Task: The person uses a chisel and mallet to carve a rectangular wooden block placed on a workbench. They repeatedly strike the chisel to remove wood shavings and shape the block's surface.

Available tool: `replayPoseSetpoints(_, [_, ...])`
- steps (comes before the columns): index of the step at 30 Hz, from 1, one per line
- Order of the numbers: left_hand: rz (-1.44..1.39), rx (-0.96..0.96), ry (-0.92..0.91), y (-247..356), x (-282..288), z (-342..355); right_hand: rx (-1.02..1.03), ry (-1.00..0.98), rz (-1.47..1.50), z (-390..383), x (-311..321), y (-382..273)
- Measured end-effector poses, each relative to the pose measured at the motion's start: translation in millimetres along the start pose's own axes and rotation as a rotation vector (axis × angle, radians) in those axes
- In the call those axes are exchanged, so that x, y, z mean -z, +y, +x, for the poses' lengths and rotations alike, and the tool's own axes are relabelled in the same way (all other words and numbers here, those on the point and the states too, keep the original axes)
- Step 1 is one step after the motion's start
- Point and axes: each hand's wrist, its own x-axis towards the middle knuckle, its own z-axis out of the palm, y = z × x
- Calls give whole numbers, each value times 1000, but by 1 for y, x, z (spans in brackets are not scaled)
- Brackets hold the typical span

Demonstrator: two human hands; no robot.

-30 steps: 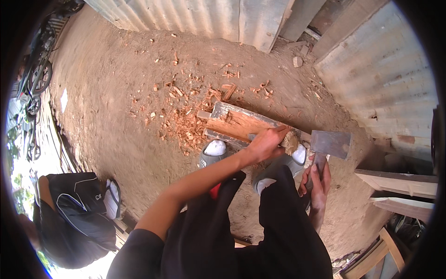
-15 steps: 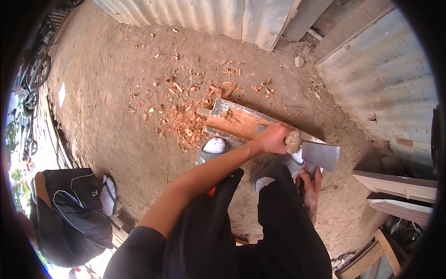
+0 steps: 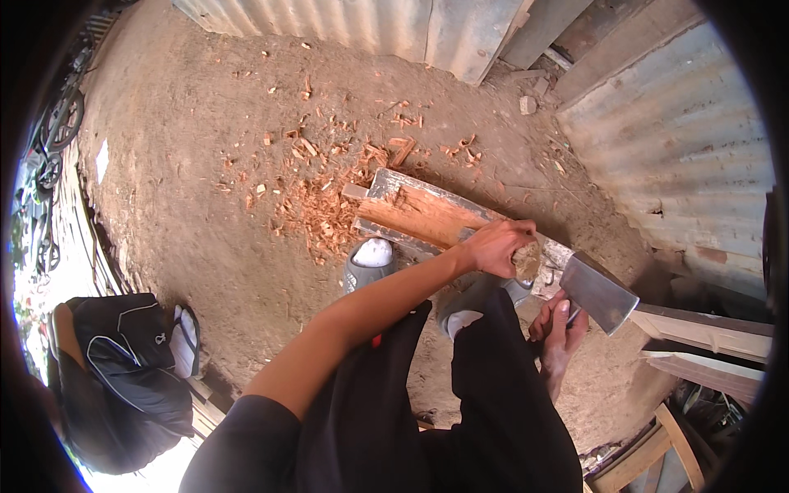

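My left hand (image 3: 499, 248) is closed around a rough, pale brown piece of wood (image 3: 527, 261) and rests over a low wooden bench. Its fingers hide most of the piece. My right hand (image 3: 560, 324) grips a cleaver with a broad grey rectangular blade (image 3: 600, 292), just right of the wood. The blade is apart from the wood, and the palm covers most of the handle. The worn bench (image 3: 423, 215) has a bare orange-brown face and chipped edges. Beside my left fingers, a small grey patch (image 3: 466, 233) shows on the bench; I cannot tell what it is.
Wood shavings (image 3: 325, 205) litter the dirt ground left of the bench. My shoes (image 3: 370, 263) stand close by it. Corrugated metal sheets (image 3: 682, 140) rise at the right and far side. Boards (image 3: 699, 329) lie at right. A person in dark clothes (image 3: 123, 370) sits at left.
The cleaver has moved right and slightly down, away from the wood, and its blade has tilted. My left hand has turned a little, still holding the wood.
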Motion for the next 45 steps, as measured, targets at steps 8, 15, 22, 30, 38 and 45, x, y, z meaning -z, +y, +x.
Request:
replayPoseSetpoints(8, [176,63,-220,-21,-3,-14,-31,-54,-104,-8,8,-10])
replayPoseSetpoints(15, [217,121,-101,-20,5,-7,-11,-25,-27,-10,10,-2])
replayPoseSetpoints(22, [188,150,-83,-21,9,-4,-53,-103,-291,14,1,26])
replayPoseSetpoints(30, [251,123,-186,-20,-3,-9,-203,-98,-449,19,1,31])
replayPoseSetpoints(38, [235,103,-139,-21,-3,-7,-74,37,-248,20,1,45])
replayPoseSetpoints(45, [246,117,-130,-18,-1,-8,-94,-14,-175,15,8,49])
